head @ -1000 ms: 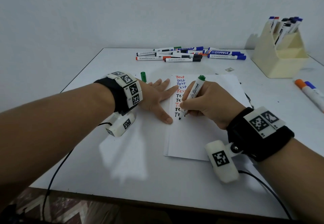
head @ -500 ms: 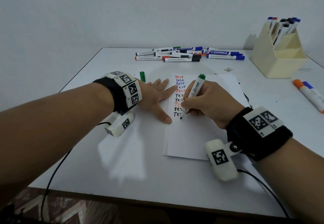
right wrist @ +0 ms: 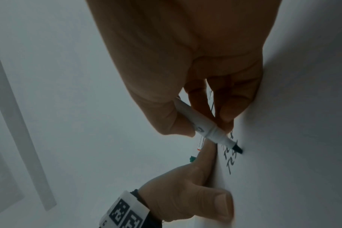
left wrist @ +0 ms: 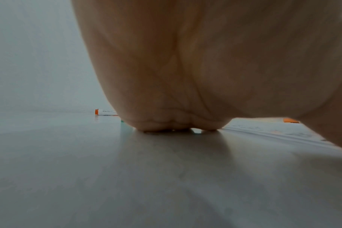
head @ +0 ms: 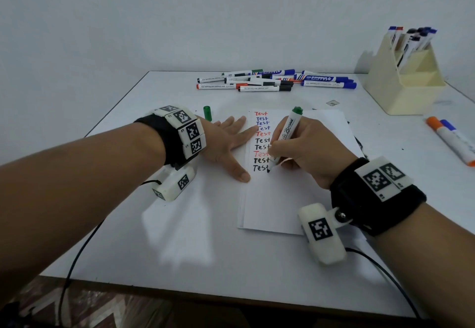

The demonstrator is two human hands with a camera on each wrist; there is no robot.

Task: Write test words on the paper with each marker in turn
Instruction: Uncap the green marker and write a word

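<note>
A white sheet of paper (head: 295, 199) lies mid-table with a column of "Test" words in red, blue and black down its left side. My right hand (head: 300, 147) grips a green-ended whiteboard marker (head: 286, 135) and its dark tip touches the paper at the end of the lowest word. In the right wrist view the marker (right wrist: 205, 125) is pinched between thumb and fingers. My left hand (head: 228, 145) lies flat, fingers spread, on the paper's left edge. The marker's green cap (head: 207, 113) sits on the table beyond the left wrist.
Several capped markers (head: 272, 81) lie in a pile at the table's back. A cream holder (head: 403, 78) with more markers stands back right. Two fat markers (head: 452, 140), orange and blue capped, lie at the right edge. Wrist camera cables trail off the front edge.
The marker tip has moved slightly right along the lowest line as the right hand writes. The left hand stays flat on the paper.
</note>
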